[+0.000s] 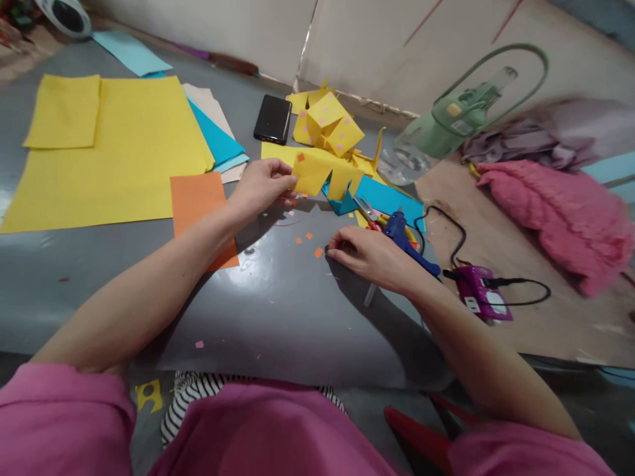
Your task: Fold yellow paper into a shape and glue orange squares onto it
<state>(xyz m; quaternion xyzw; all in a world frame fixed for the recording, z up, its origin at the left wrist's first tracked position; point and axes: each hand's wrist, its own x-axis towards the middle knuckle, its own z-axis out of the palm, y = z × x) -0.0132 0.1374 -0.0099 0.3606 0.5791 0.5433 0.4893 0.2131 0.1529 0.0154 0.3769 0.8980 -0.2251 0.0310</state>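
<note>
My left hand [268, 185] pinches the left end of a notched yellow felt or paper strip [312, 173], raised above the table. A small orange square [300, 157] sits on the strip's upper left corner. My right hand [364, 254] is low over the table with thumb and fingers pressed together; what they hold, if anything, is too small to make out. Close to its fingertips lies a small orange piece [318, 252], among other scraps. Scissors [366, 209] and a blue glue gun [404, 238] lie just beyond my right hand.
Yellow sheets [124, 172] and an orange sheet [198, 201] lie left. Behind are a black phone-like slab [272, 119] and a dotted yellow folded shape [330, 125]. A green-topped bottle [436, 129], purple power strip [481, 294], cord and pink cloth [555, 205] are right.
</note>
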